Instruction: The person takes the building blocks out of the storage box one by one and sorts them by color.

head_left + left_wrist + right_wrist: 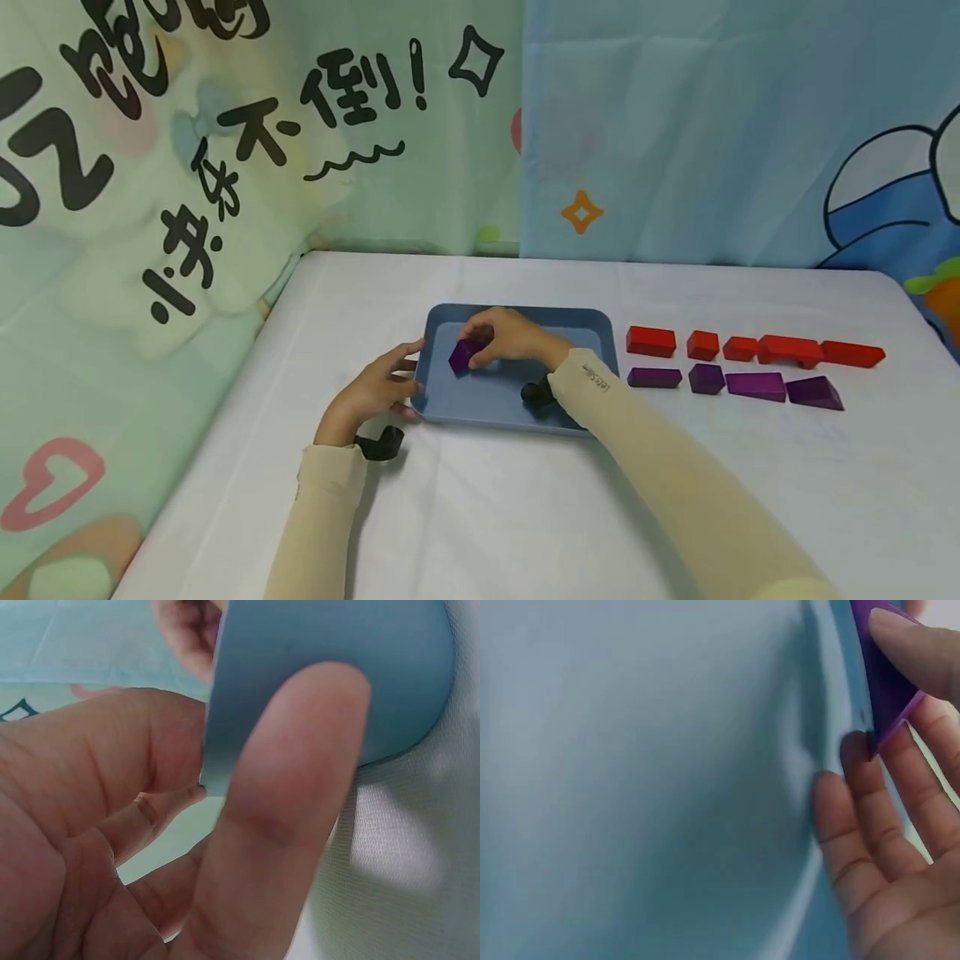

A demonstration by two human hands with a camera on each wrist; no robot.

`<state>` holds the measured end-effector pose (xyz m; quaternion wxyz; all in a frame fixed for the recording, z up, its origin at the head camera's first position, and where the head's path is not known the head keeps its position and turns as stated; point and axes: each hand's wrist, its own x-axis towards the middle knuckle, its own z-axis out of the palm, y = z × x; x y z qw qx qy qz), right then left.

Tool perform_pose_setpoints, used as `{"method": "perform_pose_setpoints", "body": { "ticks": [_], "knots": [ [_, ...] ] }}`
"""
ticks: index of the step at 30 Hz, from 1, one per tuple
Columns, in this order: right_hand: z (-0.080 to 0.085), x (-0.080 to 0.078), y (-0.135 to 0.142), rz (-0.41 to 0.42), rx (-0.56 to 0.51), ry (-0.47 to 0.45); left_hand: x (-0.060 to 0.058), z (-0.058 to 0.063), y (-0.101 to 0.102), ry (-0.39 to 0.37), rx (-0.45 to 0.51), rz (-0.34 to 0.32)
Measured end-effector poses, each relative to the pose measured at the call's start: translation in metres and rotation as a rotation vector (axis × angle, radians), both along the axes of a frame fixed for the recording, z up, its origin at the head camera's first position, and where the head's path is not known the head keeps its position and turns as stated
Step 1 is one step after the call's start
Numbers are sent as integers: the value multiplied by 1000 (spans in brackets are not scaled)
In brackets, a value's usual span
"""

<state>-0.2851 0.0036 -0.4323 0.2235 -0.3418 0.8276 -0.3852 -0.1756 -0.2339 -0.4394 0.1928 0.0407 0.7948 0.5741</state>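
Over the left part of a blue-grey tray [442, 402], my right hand [517, 337] pinches a purple block [462, 357] between thumb and fingers. Flat, angled faces of this purple block [889, 675] show in the right wrist view, with the fingertips close to the tray's rim. My left hand [373, 390] is at the tray's left end, its fingers spread and touching the outer side. The left thumb [292, 772] lies against the tray wall [397, 682] in the left wrist view.
Right of the tray, several red blocks [651, 342] form a row, with a row of purple blocks [756, 386] in front. All rest on a white-covered table [480, 508]. Printed curtains [660, 150] hang behind and at the left. Black wrist cameras [381, 443] sit on both wrists.
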Motion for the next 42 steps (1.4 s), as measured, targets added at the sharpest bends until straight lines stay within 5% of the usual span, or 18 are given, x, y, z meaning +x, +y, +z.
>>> {"method": "perform_pose_setpoints", "body": {
  "ticks": [10, 14, 18, 23, 35, 42],
  "knots": [
    [37, 27, 82, -106, -100, 68, 2, -1, 2, 1, -17, -11],
    [49, 41, 126, -157, -112, 174, 4, -2, 1, -3, -11, -19],
    [58, 57, 175, -220, -65, 270, 6, -2, 3, -8, -29, -26],
    [68, 75, 237, -345, 58, 277, 9, 3, 5, -7, -46, -18],
    [60, 98, 365, -553, 280, 266, 14, 8, 1, 13, -37, -39],
    [45, 103, 410, -621, 410, 133, 15, 8, 9, 8, -41, -49]
  ]
}}
